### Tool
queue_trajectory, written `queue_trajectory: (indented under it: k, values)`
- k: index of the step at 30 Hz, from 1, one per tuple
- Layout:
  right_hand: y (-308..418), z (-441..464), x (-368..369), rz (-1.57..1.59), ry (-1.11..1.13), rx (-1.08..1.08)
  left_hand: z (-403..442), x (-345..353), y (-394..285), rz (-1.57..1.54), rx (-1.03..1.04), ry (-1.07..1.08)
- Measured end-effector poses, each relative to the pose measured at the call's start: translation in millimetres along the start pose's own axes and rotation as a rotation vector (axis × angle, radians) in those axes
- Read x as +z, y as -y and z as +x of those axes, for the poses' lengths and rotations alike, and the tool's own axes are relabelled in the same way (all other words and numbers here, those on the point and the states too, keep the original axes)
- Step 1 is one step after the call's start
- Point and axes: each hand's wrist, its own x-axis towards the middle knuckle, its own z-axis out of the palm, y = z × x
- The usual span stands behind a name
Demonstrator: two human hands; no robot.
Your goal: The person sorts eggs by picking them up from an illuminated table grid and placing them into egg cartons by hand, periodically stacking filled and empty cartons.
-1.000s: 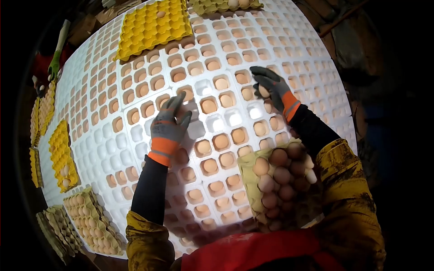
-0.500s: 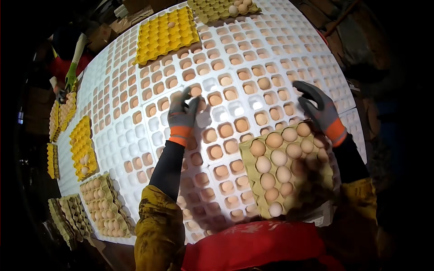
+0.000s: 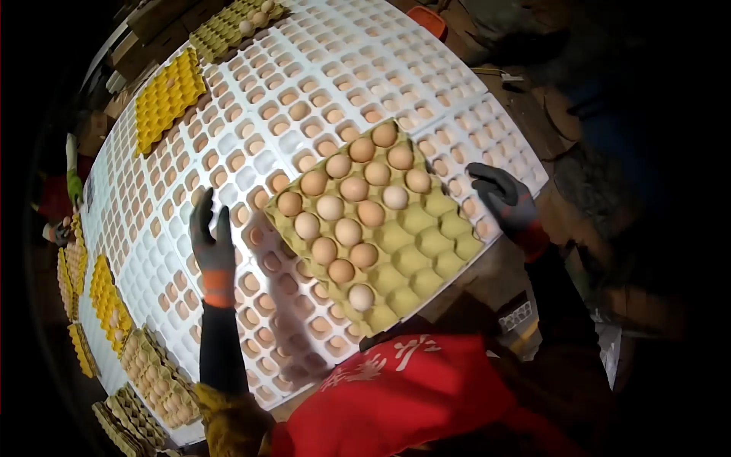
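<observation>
My left hand, in a grey glove with an orange cuff, is over the white foam egg trays. Its fingers and thumb are apart, and I see nothing in it. Just right of it, a greenish pulp egg tray rests tilted on the foam. Brown and pale eggs fill its upper and left cups, while the lower right cups are bare. Beyond its right edge is my right hand, gloved alike, fingers bent and thumb apart, with no egg visible in it.
A yellow egg tray with one egg and another pulp tray lie at the far side. Along the left edge are a yellow tray, a filled pulp tray and stacked pulp trays. Another person's green-gloved hand shows far left.
My view has swung right, so the scene sits further left. My left hand has opened beside the pulp tray. That tray appears further onto the foam, and its bare cups now show clearly.
</observation>
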Motion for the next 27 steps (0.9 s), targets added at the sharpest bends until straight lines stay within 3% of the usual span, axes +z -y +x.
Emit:
queue_trajectory:
  k: [3,6,7,10,11,14,15,16,18,20,22,23,24,26,27]
  values:
    - [7,5,16,-0.259,0.09,-0.11,-58,21,-73,0.007,0.109,0.208]
    - [0,34,34,-0.809,0.134,-0.616,-93,42,-143,0.2,0.32,0.484]
    - [2,43,39,-0.97,0.238,-0.611,-102,53,-155,0.281,0.335,0.521]
    - [-24,64,44,-0.911,0.333,-0.554,-118,90,-150,0.533,0.417,0.529]
    - [-34,64,42,-0.803,0.219,-0.673,-118,100,-146,0.596,0.399,0.506]
    - [-32,54,37,0.246,0.232,-0.172,-117,103,-147,0.489,0.317,0.464]
    - [-16,49,25,0.416,0.244,0.017,-113,96,-146,0.392,0.306,0.484]
    - [-24,51,28,0.548,0.234,-0.058,-113,90,-148,0.15,0.078,0.417]
    - [-7,40,32,1.049,0.251,0.168,-113,79,-150,-0.339,-0.358,0.268]
    - [-5,41,35,0.663,0.349,0.125,-97,60,-146,-1.007,-0.728,0.199]
    - [0,51,49,0.132,0.513,0.088,-90,69,-141,-0.86,-0.567,0.202]
    - [2,49,59,-0.314,0.407,-0.276,-84,71,-141,-0.752,-0.52,0.246]
    - [4,46,67,-0.754,0.272,-0.637,-76,82,-172,-0.359,-0.568,0.396]
    - [5,49,86,-1.134,0.297,-0.519,-75,116,-172,0.364,0.419,0.279]
    - [2,51,85,-1.101,0.289,-0.518,-75,132,-161,0.495,0.408,0.354]
